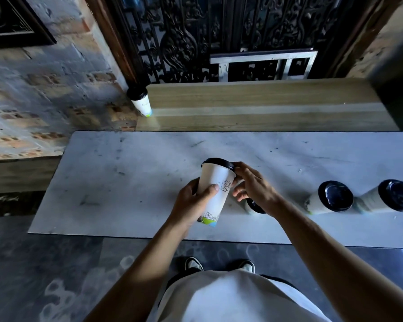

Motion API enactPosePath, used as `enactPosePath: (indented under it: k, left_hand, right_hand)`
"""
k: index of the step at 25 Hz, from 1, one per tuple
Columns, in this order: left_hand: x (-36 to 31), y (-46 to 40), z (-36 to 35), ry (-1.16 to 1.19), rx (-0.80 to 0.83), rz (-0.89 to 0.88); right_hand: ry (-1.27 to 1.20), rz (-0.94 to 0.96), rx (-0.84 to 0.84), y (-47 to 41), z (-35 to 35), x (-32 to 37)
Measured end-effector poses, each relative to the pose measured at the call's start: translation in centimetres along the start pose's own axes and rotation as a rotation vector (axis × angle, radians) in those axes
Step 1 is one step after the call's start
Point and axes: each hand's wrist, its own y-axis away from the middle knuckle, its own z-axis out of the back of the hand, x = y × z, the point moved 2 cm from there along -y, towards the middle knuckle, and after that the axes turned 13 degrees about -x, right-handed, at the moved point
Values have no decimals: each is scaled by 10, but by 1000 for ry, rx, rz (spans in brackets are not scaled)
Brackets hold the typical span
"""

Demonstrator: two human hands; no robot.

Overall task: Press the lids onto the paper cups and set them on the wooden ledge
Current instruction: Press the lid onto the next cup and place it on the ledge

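- My left hand [197, 201] grips the paper cup [215, 191] above the desk [126, 182], tilted.
- My right hand [254, 187] pinches its black lid [219, 163]; fingertips partly hidden.
- My right wrist hides most of another cup [254, 206].
- One lidded cup [141, 101] stands on the wooden ledge [265, 103], far left.

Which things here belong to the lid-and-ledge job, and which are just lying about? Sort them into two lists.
Job:
held cup, gripped by the left hand
its black lid, touched by the right hand
lidded cup on the wooden ledge
wooden ledge
three lidded cups on the marble slab

Lying about:
black iron grille
metal frame
framed picture
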Motion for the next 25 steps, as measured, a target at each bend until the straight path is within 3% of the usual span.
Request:
enactPosePath:
  k: [3,7,10,18,25]
  left_hand:
    - [-3,2,3,-14,8,-2]
    - [-1,3,1,-53,12,44]
    - [-1,4,-3,-21,78,74]
    - [-3,-1,0,-49,103,123]
    - [-4,-2,-5,-47,105,131]
  right_hand:
    - [5,15,-7,-1,1,-4]
    - [-183,-15,-45,-5,-4,-1]
    - [-157,-67,-75,-10,-9,7]
    - [-232,-46,158,-5,-21,13]
    - [-161,32,199,-6,-18,13]
